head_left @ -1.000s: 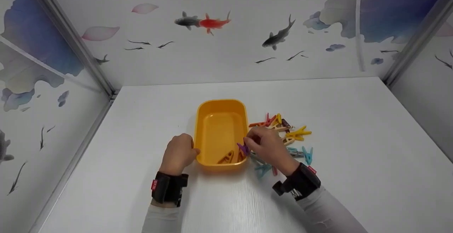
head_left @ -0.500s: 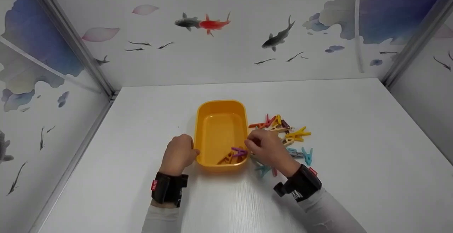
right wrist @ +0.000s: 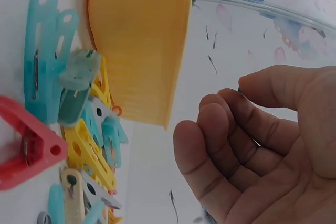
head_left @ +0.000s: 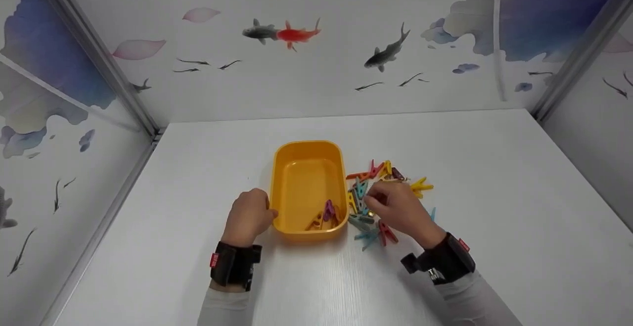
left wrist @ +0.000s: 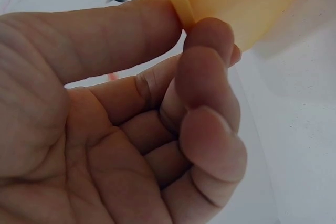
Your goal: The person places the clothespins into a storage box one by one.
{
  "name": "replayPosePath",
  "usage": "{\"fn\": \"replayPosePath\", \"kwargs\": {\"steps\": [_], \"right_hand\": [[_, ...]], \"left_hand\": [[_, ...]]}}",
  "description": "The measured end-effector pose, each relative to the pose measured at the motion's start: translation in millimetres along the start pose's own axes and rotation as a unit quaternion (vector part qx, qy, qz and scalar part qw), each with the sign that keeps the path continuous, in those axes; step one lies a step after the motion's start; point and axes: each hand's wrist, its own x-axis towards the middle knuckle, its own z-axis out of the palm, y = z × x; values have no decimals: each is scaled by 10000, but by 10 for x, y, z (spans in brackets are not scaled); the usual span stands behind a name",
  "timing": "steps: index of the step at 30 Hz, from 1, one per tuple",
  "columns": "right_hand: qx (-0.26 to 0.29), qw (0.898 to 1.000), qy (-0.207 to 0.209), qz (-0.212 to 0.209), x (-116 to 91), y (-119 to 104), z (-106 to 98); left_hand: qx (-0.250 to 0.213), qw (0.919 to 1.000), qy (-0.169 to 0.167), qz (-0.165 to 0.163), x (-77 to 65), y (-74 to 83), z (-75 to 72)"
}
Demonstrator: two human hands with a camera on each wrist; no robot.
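Note:
My left hand (head_left: 249, 217) pinches the left rim of a yellow plastic basin (head_left: 307, 150), with the thumb on one side and fingertips on the other in the left wrist view. Inside the basin's near right corner lie a purple clothespin (head_left: 329, 210) and a yellow-orange clothespin (head_left: 315, 221), with another orange one partly behind. My right hand (head_left: 398, 207) hovers over the heap of clothespins right of the basin. Its fingers are loosely curled, thumb near the index fingertip, with no clothespin between them in the right wrist view (right wrist: 247, 129).
The heap spreads along the basin's right side: a red clothespin (head_left: 387, 233), a light blue one (head_left: 367, 238), a yellow one (head_left: 421, 185) and several others, some hidden under the right hand. Patterned walls (head_left: 306, 83) stand behind the white table (head_left: 207, 153) and at both sides.
The purple clothespin has left my right hand's fingers, dropped into the basin and turned upright there. The right hand has moved right, over the heap. The left hand keeps its place.

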Motion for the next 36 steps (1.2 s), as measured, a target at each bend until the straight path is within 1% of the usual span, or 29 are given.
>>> {"fn": "replayPosePath", "kwargs": {"steps": [4, 6, 12, 16, 21, 26, 31, 36], "right_hand": [[-179, 9997, -157, 84, -23, 15, -100], [-298, 9991, -263, 171, -28, 20, -142], [-548, 9938, -779, 572, -52, 48, -243], [-640, 9881, -1163, 775, -74, 93, -295], [-654, 9820, -1520, 910, -96, 154, -331], [-767, 9738, -1853, 1073, -98, 196, -320], [-1037, 9651, -2019, 1307, -100, 198, -295], [-1380, 9515, -2236, 1599, -103, 183, -254]], "left_hand": [[-11, 10000, 2, -12, 1, 0, -2], [2, 10000, 44, 42, -5, -5, -2], [9, 9996, 170, 222, -13, -20, 8], [-55, 9998, 105, 145, -8, -17, 11], [-51, 9999, 72, 72, 0, -9, 6], [-45, 9999, 74, 76, 2, -14, 3], [-54, 9999, 79, 86, 4, -16, 2], [-16, 9999, 71, 71, 8, -6, 0]]}}
